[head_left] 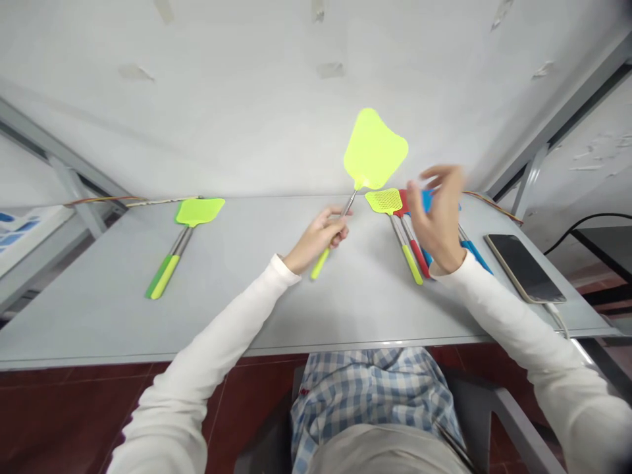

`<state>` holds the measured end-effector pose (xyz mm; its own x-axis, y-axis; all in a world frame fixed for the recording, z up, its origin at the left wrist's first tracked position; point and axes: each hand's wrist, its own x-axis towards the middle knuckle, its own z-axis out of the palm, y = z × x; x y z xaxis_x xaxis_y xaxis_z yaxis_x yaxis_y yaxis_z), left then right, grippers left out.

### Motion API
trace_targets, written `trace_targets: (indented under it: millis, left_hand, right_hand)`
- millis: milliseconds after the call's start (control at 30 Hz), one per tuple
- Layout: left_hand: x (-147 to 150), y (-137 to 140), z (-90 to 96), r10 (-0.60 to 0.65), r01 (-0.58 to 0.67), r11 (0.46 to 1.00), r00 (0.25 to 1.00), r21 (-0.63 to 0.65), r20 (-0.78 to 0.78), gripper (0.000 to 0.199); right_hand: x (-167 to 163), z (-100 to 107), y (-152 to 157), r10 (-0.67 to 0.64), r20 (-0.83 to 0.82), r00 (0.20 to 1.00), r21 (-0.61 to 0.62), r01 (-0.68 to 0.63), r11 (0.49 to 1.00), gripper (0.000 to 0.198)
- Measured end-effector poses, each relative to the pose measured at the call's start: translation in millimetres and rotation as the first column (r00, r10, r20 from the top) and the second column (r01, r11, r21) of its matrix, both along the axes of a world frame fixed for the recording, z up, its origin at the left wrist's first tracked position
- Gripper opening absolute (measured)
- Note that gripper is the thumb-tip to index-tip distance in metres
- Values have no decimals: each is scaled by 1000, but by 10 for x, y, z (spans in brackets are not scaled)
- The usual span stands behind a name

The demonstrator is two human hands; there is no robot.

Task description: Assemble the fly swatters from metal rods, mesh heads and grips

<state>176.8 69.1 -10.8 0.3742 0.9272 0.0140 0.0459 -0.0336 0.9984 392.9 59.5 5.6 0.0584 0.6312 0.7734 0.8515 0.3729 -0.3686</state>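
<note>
My left hand (322, 238) is closed around the metal shaft of a yellow-green fly swatter (375, 150), its flat head raised toward the wall and its handle pointing down toward me. Holding nothing, my right hand (442, 214) hovers with fingers apart, blurred by motion, above a group of swatters at the right. In that group lie a yellow one (385, 201), a red one (419, 255) and blue ones (476, 255), partly covered by my right hand. To the left, a yellow-green swatter (200, 212) rests over a green one (157, 280).
The grey table (237, 296) stands against a white wall (237, 118) with bits of tape. At the right lies a phone (526, 266) with a white cable (557, 319). Metal frame posts (74, 187) flank the table, and thin wires run along its back.
</note>
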Motion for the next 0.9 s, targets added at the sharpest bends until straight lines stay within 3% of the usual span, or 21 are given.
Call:
trace_targets:
  millis: [33, 100, 167, 200, 367, 500, 567, 633, 733, 800, 900]
  left_hand:
    - [58, -52, -23, -36, 43, 996, 996, -80, 85, 24]
    - [181, -148, -98, -76, 111, 977, 979, -181, 190, 32]
    - [285, -211, -199, -103, 154, 960, 971, -232, 217, 38]
    - [318, -227, -251, -121, 169, 955, 972, -242, 202, 41]
    - [222, -178, -441, -145, 129, 980, 984, -150, -106, 42]
    - [-65, -85, -506, -52, 45, 999, 946, -30, -320, 26]
    - [-243, -37, -517, 57, -15, 995, 902, 100, -428, 20]
    - [-461, 15, -518, 251, -99, 951, 798, 292, -547, 20]
    - [-896, 96, -517, 543, -188, 831, 477, 523, -691, 26]
    - [-1235, 134, -526, 630, -233, 775, 225, 587, -743, 33]
    - [-1711, 143, -564, 644, -383, 681, -92, 624, -759, 45]
  right_hand:
    - [-66, -84, -1, 80, -45, 996, -124, -85, 989, 50]
    - [-188, -240, 10, 225, -161, 961, -365, -269, 891, 47]
    - [-279, -351, 42, 269, -254, 929, -511, -365, 778, 43]
    - [-306, -387, 66, 261, -271, 927, -549, -371, 749, 40]
    - [-291, -473, 267, 213, -224, 951, -655, -309, 690, 36]
    - [-245, -549, 444, 169, 70, 983, -770, -54, 636, 39]
    - [-248, -583, 508, 192, 201, 961, -797, 46, 602, 40]
    - [-257, -605, 554, 216, 277, 936, -801, 101, 590, 40]
    - [-241, -620, 606, 196, 384, 902, -758, 186, 625, 39]
    - [-194, -631, 639, 171, 448, 877, -720, 240, 652, 39]
    - [-81, -654, 688, 151, 506, 849, -660, 268, 702, 40]
